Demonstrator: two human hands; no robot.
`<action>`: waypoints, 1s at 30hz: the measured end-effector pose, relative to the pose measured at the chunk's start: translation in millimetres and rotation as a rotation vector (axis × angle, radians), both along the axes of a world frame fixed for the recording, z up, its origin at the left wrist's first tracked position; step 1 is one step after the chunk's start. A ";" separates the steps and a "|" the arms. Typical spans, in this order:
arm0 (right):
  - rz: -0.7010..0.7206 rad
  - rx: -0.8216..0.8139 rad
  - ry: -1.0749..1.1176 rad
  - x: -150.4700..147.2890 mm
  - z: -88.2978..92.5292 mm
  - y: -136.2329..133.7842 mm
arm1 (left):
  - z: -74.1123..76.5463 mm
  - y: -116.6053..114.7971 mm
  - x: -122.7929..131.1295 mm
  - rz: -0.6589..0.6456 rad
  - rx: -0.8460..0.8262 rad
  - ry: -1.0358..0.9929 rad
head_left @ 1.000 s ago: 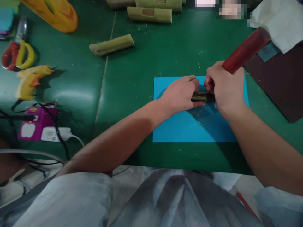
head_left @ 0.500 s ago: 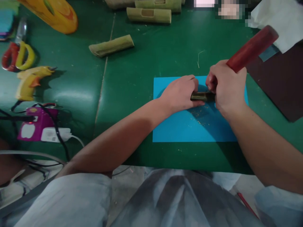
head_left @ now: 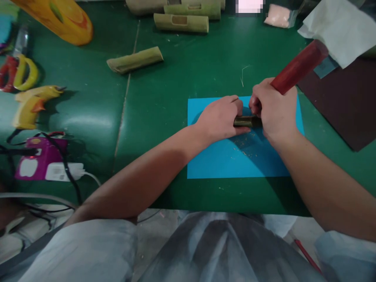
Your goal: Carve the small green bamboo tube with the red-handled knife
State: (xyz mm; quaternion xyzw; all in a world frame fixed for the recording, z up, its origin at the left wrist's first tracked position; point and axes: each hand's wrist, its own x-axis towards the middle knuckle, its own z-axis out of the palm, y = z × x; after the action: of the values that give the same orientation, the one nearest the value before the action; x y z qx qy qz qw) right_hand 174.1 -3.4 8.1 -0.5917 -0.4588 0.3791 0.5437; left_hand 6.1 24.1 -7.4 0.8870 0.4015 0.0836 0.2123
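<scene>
A short, dark, slim piece of bamboo (head_left: 243,121) lies crosswise over a bright blue sheet (head_left: 211,160). My left hand (head_left: 220,117) is closed round its left part and presses it down. In my right hand (head_left: 277,111), closed in a fist, is a tool with a thick red handle (head_left: 298,66). The handle leans up and to the right out of the fist. Its working end is hidden under the hand, at the right part of the bamboo. Small pale shavings (head_left: 243,147) are scattered on the sheet just below the bamboo.
Cut bamboo pieces (head_left: 182,23) lie at the back, one more (head_left: 135,60) nearer. At left are scissors (head_left: 26,72), a yellow glue gun (head_left: 32,103) and a purple power block (head_left: 44,156) with cables. A dark brown sheet (head_left: 343,105) and white paper (head_left: 337,31) lie at right.
My right hand has shifted slightly left, and the red handle's top has swung left and lower in view. My left hand keeps its hold. The whole view has shifted a little.
</scene>
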 end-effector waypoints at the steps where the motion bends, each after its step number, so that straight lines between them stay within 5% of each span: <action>1: 0.012 -0.007 -0.003 0.6 0.2 -0.1 | -0.3 0.2 -0.2 0.001 -0.001 0.003; 18: 0.024 -0.069 -0.009 -4.6 0.6 3.9 | -5.0 2.2 0.1 -0.020 -0.016 -0.008; 30: -0.030 0.032 0.055 -7.1 0.3 -0.8 | 1.2 2.9 0.8 0.041 -0.051 -0.005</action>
State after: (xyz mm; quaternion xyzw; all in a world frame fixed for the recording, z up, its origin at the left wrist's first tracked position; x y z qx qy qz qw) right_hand 167.0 -4.1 8.5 -0.5791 -0.4408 0.3795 0.5712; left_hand 6.9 27.0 -6.2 0.8727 0.4209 0.0799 0.2342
